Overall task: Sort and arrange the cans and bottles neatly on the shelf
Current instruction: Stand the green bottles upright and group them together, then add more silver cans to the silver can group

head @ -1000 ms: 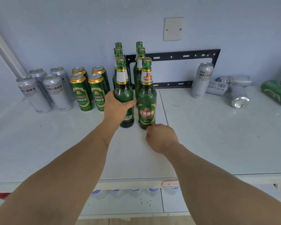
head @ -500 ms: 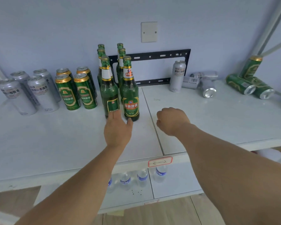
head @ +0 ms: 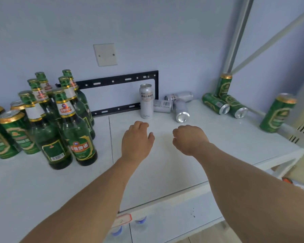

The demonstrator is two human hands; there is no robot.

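Several green beer bottles (head: pixel 74 130) stand in two rows at the left of the white shelf (head: pixel 191 155). Green cans (head: pixel 12 134) stand left of them. Behind my hands a silver can (head: pixel 146 100) stands upright, with three silver cans (head: pixel 181 111) lying beside it. At the right two green cans (head: pixel 216 103) lie on their sides, one leans upright behind them (head: pixel 223 85), and another (head: pixel 277 113) stands near the shelf's right edge. My left hand (head: pixel 136 139) and my right hand (head: pixel 189 137) hover over the shelf's middle, fingers loosely curled, holding nothing.
A black metal bracket (head: pixel 123 93) leans on the wall behind the bottles, below a white wall plate (head: pixel 105 54). The shelf's upright post and diagonal brace (head: pixel 239 41) rise at the right. Small water bottles (head: pixel 118 230) show on the lower shelf.
My left hand let go of the front bottle and both hands moved right, away from the bottles toward the silver cans. The view swung right too.
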